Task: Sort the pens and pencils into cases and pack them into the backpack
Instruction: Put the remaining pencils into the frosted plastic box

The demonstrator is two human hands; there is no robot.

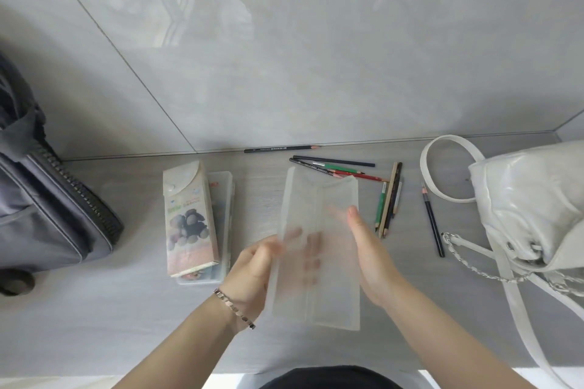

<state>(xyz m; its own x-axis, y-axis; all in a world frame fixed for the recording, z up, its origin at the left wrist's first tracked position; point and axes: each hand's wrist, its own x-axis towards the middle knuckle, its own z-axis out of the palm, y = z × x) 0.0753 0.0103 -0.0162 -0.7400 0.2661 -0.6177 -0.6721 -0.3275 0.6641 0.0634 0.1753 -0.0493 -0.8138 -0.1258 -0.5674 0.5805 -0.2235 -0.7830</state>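
I hold a frosted clear plastic pencil case [319, 205] above the table, its two halves spread apart. My left hand [252, 268] grips its lower left edge, fingers showing through the plastic. My right hand [366, 249] holds the right half with the thumb on top. Several pencils [335, 167] lie in a loose fan behind the case, more pencils [388, 202] lie to its right, one dark pencil [433, 221] lies near the white bag, and a black pencil [281, 148] rests along the wall. A printed case [189, 215] lies on another clear case [226, 199] at the left.
A grey backpack [47, 199] with a heavy zip stands at the far left of the table. A white quilted bag [531, 205] with straps and a chain sits at the right. The wall runs close behind the pencils.
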